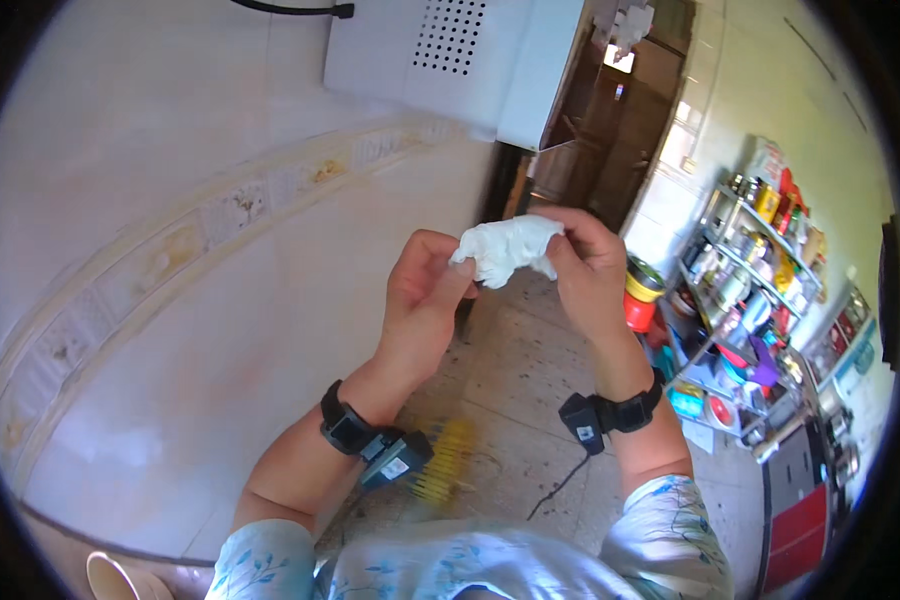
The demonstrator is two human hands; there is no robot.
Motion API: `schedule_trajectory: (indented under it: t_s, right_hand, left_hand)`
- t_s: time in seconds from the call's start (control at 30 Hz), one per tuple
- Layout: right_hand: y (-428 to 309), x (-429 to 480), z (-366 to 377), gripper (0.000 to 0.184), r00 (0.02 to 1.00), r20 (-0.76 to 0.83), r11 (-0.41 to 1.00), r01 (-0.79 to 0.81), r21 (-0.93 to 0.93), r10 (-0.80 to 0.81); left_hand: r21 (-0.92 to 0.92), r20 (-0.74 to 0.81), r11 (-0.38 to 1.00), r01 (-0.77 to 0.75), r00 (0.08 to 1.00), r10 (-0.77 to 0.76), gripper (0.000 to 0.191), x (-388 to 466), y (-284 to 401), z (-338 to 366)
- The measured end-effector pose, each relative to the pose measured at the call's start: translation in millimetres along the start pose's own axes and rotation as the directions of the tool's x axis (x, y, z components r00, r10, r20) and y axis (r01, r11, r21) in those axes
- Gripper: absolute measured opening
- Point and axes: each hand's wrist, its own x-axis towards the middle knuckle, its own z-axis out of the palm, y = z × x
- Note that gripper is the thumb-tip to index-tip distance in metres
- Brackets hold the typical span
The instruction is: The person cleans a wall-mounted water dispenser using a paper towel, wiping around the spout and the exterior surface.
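Note:
A crumpled white tissue or thin cloth [506, 244] is stretched between both hands, in front of the body. My left hand [431, 289] pinches its left end between thumb and fingers. The right end is gripped in the same way by my right hand [589, 262]. Its lower edge hangs loose between them. Each wrist bears a black strap with a small boxy device.
A tiled wall [232, 300] runs along the left, with a white perforated metal box [450, 60] high up. Crowded metal shelves [757, 232] stand at the right, beside stacked basins [641, 292]. A blurred yellow slatted object [446, 461] and a cream bucket [124, 577] are low down.

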Motion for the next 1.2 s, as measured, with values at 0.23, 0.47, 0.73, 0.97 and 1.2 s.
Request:
schedule_trajectory:
  t_s: [0.23, 0.47, 0.73, 0.97, 1.2]
  right_hand:
    - [-30.6, 30.8, 21.1, 0.005, 0.961, -0.272, 0.997, 0.032, -0.071, -0.051]
    - [-18.4, 44.6, 19.3, 0.009, 0.942, -0.246, 0.934, 0.141, -0.328, -0.228]
    - [-12.8, 44.8, 18.0, 0.017, 0.856, -0.064, 0.718, 0.387, -0.579, -0.513]
    - [-2.3, 47.8, 10.7, 0.017, 0.813, 0.002, 0.699, 0.502, -0.510, -0.583]
    - [1.9, 43.1, 17.0, 0.015, 0.841, -0.109, 0.795, 0.449, -0.408, -0.530]
  left_hand:
    - [-0.136, 0.062, 0.988, 0.076, 0.996, -0.069, 0.006, 25.8, 1.7, 12.2]
    - [-0.097, 0.062, 0.993, 0.069, 0.996, -0.063, 0.006, 44.2, -9.1, 12.8]
    - [-0.211, 0.096, 0.975, 0.069, 0.994, -0.049, 0.007, 53.2, -27.4, 5.4]
    - [-0.217, 0.118, 0.969, 0.119, 0.989, -0.095, 0.009, 53.4, -30.7, 8.0]
    - [-0.250, 0.163, 0.967, 0.056, 0.986, -0.015, 0.010, 56.1, -27.9, 9.2]
